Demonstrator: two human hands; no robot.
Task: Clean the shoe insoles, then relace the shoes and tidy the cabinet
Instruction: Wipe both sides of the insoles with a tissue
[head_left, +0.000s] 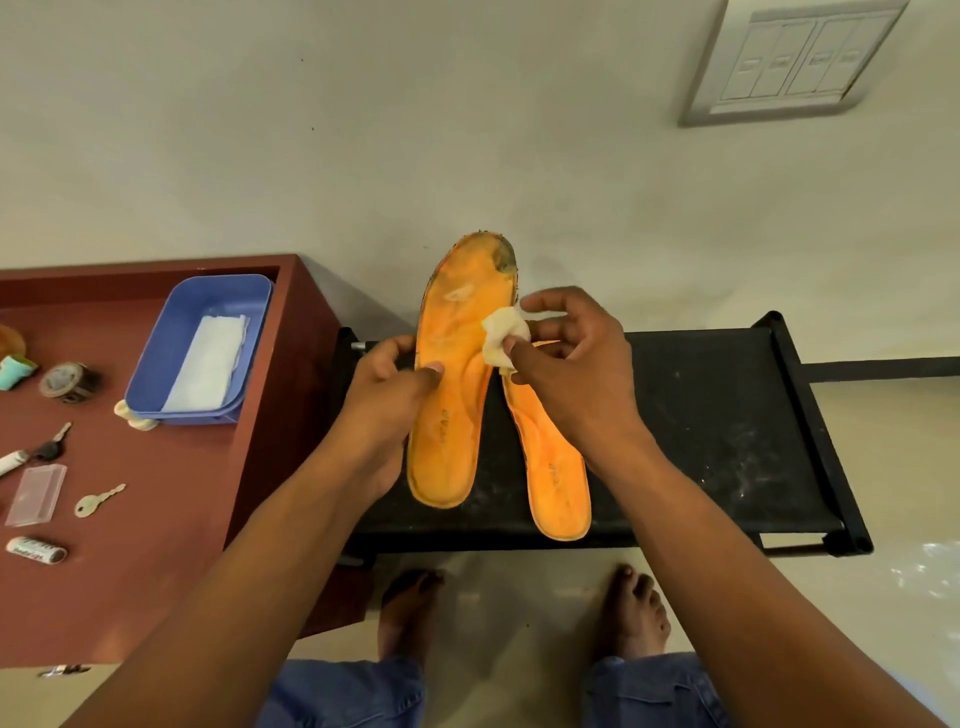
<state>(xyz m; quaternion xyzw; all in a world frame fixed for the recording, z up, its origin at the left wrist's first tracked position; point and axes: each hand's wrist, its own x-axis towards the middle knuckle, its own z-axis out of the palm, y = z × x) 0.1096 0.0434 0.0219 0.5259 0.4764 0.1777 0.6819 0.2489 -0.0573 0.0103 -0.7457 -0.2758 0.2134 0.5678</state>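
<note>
Your left hand (387, 395) gripped one insole (457, 364), your right hand (566, 364) pinched one wipe (501, 332), a second insole (556, 467) lay at five o'clock.

The rack (727, 415) stands against the wall, and everything is placed from it. On its top, toward its left end, lies one insole (556, 457). Just left of that, a second insole (457, 374) is held above the rack by the left hand (384, 395), while the right hand (566, 358) pinches a wipe (501, 338) against it. Left of the rack, touching it, is the cabinet (156, 519); on its top sit a tray (171, 332) holding a cloth (208, 364), and nearer, two keys (96, 501).
</note>
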